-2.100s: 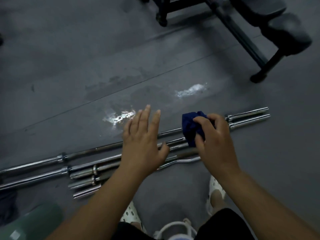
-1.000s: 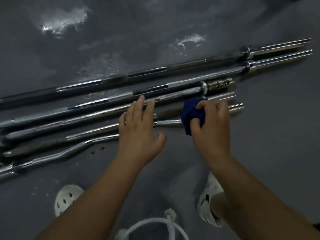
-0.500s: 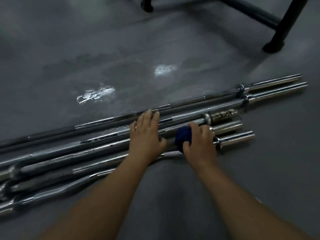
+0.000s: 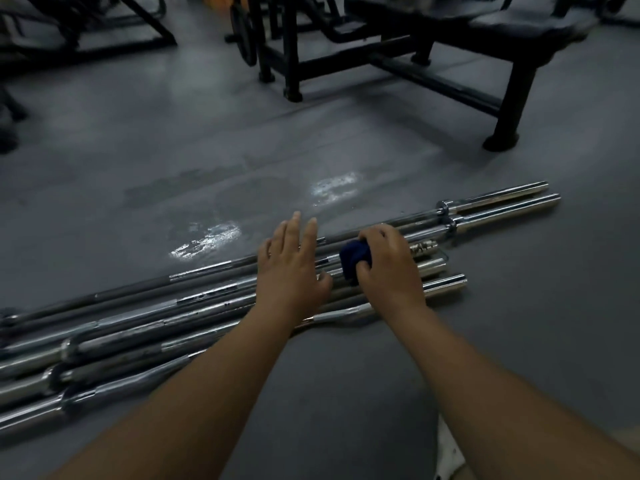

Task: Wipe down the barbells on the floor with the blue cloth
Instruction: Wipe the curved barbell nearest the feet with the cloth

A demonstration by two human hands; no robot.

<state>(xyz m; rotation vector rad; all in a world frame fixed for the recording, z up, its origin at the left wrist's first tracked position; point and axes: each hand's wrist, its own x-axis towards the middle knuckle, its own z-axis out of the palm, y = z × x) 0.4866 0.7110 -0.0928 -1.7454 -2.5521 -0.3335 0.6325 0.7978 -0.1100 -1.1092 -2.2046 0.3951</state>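
Note:
Several chrome barbells lie side by side on the grey floor, running from lower left to upper right. My right hand grips a bunched blue cloth and holds it against the bars near their right ends. My left hand is spread flat with straight fingers over the bars just left of the cloth. The nearest bar is a curved one; my forearms hide part of it.
A black weight bench and its foot stand at the back right. More black gym frames stand behind. Wet shiny patches mark the floor beyond the bars. A white shoe shows at the bottom.
The view has tilted up, so the benches now show. My right hand with the cloth has slid a little along the bars; my left hand stays flat on them.

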